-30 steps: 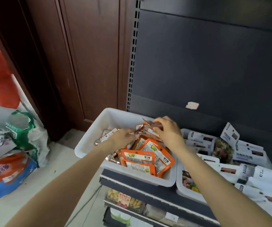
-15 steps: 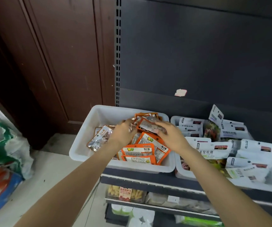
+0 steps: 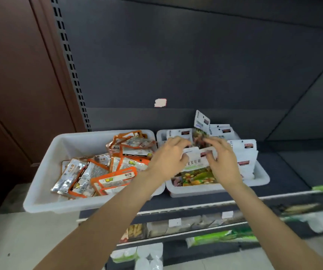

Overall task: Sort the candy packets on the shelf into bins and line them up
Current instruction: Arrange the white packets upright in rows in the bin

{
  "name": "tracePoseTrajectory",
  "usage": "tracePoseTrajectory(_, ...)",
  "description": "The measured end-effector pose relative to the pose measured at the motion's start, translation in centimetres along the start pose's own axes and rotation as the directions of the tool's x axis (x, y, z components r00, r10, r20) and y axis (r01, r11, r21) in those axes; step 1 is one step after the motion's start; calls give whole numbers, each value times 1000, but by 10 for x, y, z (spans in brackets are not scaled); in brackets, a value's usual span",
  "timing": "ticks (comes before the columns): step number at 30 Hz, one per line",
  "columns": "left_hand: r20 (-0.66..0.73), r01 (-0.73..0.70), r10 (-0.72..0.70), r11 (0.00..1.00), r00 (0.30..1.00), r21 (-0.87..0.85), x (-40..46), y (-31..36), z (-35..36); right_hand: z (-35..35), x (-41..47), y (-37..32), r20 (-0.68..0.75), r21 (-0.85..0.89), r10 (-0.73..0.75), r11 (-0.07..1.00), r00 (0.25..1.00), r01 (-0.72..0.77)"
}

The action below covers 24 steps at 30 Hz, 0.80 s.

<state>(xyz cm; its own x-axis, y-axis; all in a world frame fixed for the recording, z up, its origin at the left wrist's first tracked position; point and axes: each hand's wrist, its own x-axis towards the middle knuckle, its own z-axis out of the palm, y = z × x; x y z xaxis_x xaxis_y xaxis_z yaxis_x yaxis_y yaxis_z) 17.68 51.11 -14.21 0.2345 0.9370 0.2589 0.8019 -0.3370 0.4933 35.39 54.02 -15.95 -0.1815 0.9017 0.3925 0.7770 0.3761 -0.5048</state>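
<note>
Two white plastic bins sit side by side on a dark shelf [image 3: 285, 168] in the middle of the frame; the left bin [image 3: 45, 184] is wide, smooth and boxy with rounded corners; it holds a loose heap of orange packets [image 3: 114, 179], flat and shiny, with orange edges, silver crinkly faces and small labels; they lie tilted and on top of each other, mostly in the right half of the bin, with the far left part of the bin bare.

The right bin [image 3: 262, 178] is smaller; it holds white packets [image 3: 242, 151] that stand upright in rows, each with a small dark red label near the top and a hang hole; one of them sticks up taller at the back, and its clear lower part shows mixed dark sweets.

Both hands are over the right bin, near the centre of the frame; the left hand [image 3: 168, 158] and the right hand [image 3: 223, 162] hold one white front packet [image 3: 195, 164] between them; the fingers of each hand are curled around its top corners, thumbs in front; this packet has a white top, a thin green band, and a see-through bottom full of green, yellow and red candy; it stands at the front of the right bin; the picture is a little blurry at the fingertips.

Lower shelves at the bottom of the frame hold blurry green and white packs.
</note>
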Motion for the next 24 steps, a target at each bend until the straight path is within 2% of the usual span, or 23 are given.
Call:
tracePoseTrajectory(3,103,-151,142,984,985,89,18,36,38,-24,-14,48,-59,-2,109,994,992,-110)
tracePoseTrajectory(6,199,-186,152,969,968,161,40,72,74,-48,-22,93,-80,20,217,976,973,-216)
tracePoseTrajectory(10,250,-107,32,950,968,294,70,102,110,-74,-21,151,-21,70,279,958,960,-277)
tracePoseTrajectory(14,181,30,-113,912,977,408,95,114,130,-83,-6,205,227,-4,345,935,911,-354)
tracePoseTrajectory(17,170,87,-183,885,968,458,107,119,141,-83,11,227,355,9,322,938,878,-347)
tracePoseTrajectory(20,215,155,-254,907,943,392,115,120,150,-78,24,236,443,36,261,951,858,-308)
tracePoseTrajectory(24,265,174,-302,893,916,415,123,120,156,-70,33,241,451,82,193,963,871,-256)
